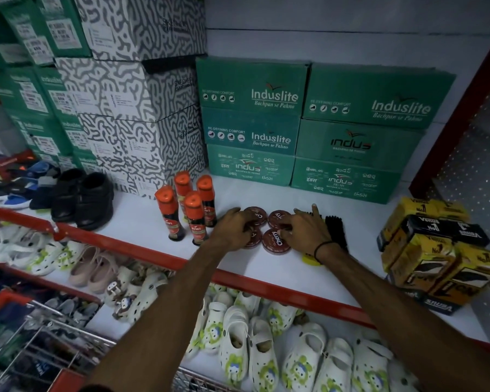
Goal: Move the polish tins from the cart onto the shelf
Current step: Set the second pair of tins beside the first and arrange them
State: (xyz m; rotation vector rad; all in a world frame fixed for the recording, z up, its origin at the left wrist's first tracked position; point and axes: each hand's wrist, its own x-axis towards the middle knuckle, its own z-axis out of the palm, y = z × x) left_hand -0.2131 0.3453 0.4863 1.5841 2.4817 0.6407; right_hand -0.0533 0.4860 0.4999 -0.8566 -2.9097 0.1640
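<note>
Four round dark-red polish tins lie in a two-by-two cluster on the white shelf. The front-right tin reads "Cherry". The back-left tin and the back-right tin are partly covered by fingers. My left hand curls over the front-left tin and grips it. My right hand lies with fingers apart, its fingertips touching the back-right tin and its thumb against the Cherry tin. The wire cart is at the lower left, and I see no tins in it.
Several orange-capped Kiwi bottles stand just left of the tins. A black brush lies right of them, yellow boxes further right. Green shoe boxes are stacked behind. Black shoes sit left. White clogs fill the shelf below.
</note>
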